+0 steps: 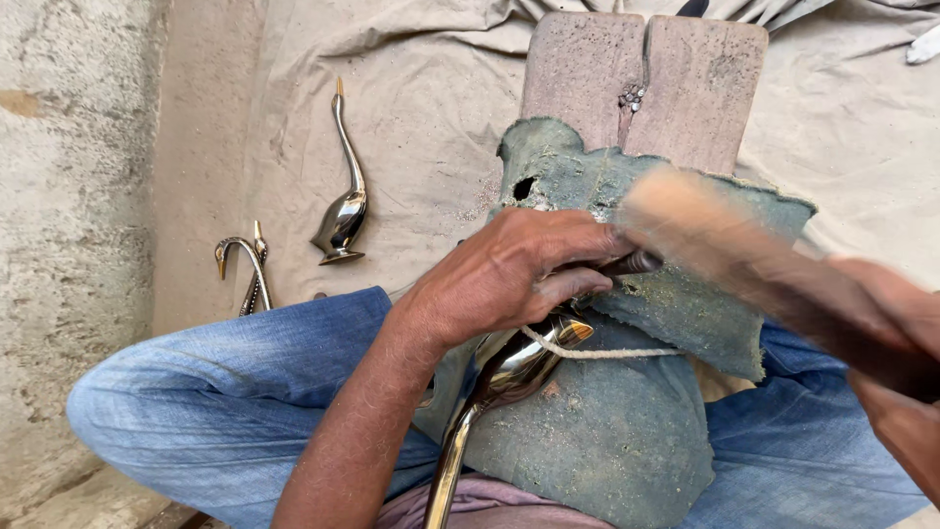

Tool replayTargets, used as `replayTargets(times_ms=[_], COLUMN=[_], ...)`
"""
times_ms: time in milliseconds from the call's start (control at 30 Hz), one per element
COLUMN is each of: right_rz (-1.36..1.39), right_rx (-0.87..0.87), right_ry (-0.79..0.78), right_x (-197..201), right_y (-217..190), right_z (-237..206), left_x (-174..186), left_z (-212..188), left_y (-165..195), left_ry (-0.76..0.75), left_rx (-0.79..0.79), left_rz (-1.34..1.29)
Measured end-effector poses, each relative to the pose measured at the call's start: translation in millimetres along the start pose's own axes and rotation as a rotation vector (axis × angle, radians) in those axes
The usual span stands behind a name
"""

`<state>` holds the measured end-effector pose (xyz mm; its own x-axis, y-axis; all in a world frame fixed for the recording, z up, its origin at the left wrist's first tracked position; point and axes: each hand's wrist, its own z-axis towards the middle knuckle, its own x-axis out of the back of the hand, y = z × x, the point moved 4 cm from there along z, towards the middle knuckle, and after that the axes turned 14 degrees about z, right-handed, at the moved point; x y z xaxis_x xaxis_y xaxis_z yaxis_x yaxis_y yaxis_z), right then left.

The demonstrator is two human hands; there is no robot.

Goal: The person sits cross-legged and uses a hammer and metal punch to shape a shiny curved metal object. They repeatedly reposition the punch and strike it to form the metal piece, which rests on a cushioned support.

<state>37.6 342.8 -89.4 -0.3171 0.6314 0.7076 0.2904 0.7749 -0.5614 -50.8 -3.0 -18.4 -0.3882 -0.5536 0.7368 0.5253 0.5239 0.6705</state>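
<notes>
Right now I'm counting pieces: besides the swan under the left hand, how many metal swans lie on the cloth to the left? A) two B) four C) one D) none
A: two metal swans lie on the cloth, a tall swan and a smaller one beside the knee, apart from the swan under the left hand.

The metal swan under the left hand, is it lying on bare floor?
No. The metal swan rests on green cloth over the lap, pressed by the left hand.

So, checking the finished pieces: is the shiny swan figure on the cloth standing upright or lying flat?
Lying flat. The metal swan figure rests on its side on the cloth, its neck stretched along the fabric.
</notes>
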Motion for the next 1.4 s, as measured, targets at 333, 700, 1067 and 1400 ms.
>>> replayTargets(times_ms=[333,700,1067,1400], right_rz=[0.083,0.097,0.109,0.063], right_rx=[0.046,0.071,0.119,0.189], right_ry=[0.007,-0.007,-0.025,-0.108], right_x=[10,19,21,23], right_y=[-31,-36,-64,-89], right_z=[-8,-7,-3,22], left_x=[-7,-9,2,-16], left_z=[-9,-15,-16,-27], left_y=[2,-8,-11,-16], left_ry=[0.041,0.07,0.048,0.119], left_rx=[0.1,0.134,-0.021,0.261], left_rz=[0.03,-0.052,-0.067,-0.086])
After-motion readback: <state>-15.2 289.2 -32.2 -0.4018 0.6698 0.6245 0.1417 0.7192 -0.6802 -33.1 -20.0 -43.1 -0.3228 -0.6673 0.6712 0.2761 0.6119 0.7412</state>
